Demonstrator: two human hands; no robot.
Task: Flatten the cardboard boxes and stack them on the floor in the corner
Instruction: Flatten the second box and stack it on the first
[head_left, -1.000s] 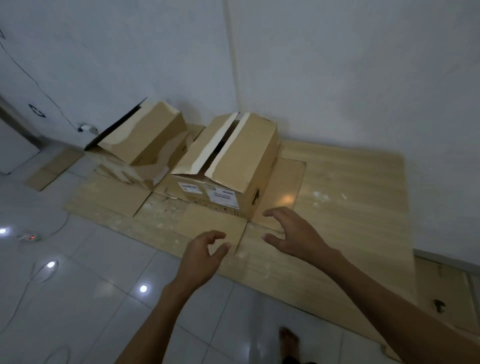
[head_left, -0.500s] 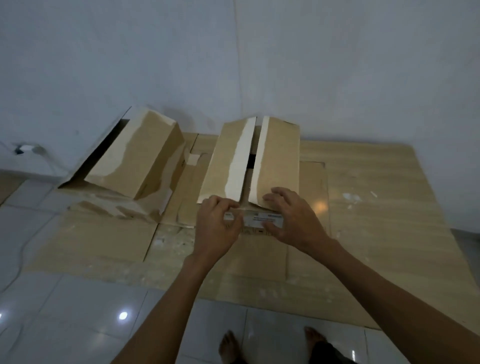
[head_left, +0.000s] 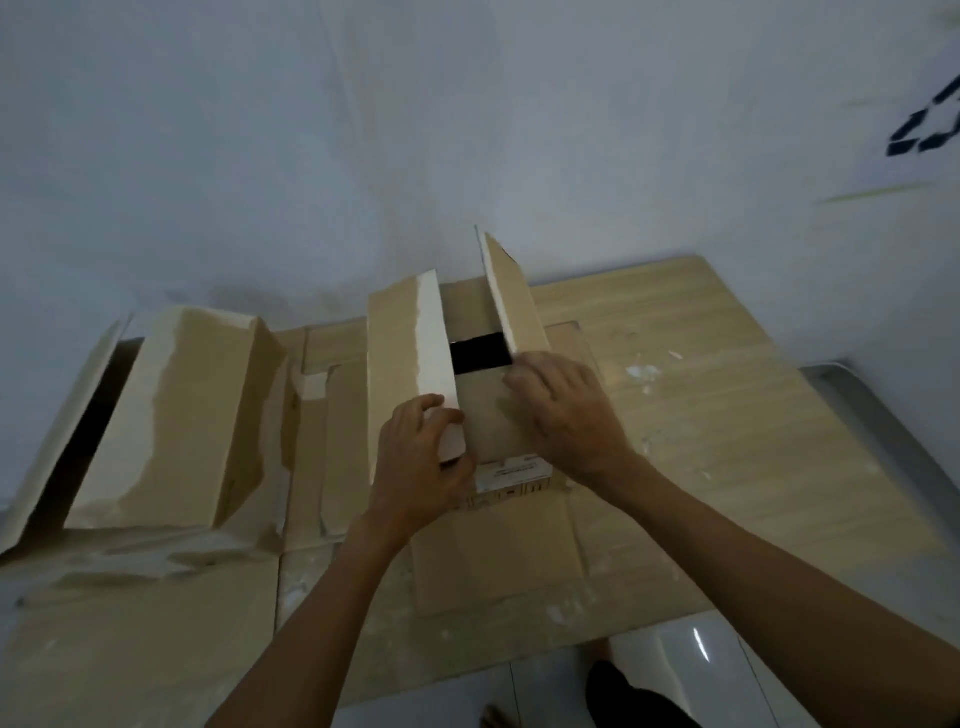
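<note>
- The inside of the open cardboard box (head_left: 467, 374) shows only as a dark gap; nothing within can be made out.
- The left hand (head_left: 421, 467) covers the near corner of the left flap.
- The white label (head_left: 514, 475) on the box front is too blurred to read.
- A black mark (head_left: 930, 124) on the wall is cut off by the right edge.
- The second box (head_left: 171, 415) has a dark, unreadable opening.
- A foot (head_left: 493, 719) is cut off at the bottom edge.
</note>
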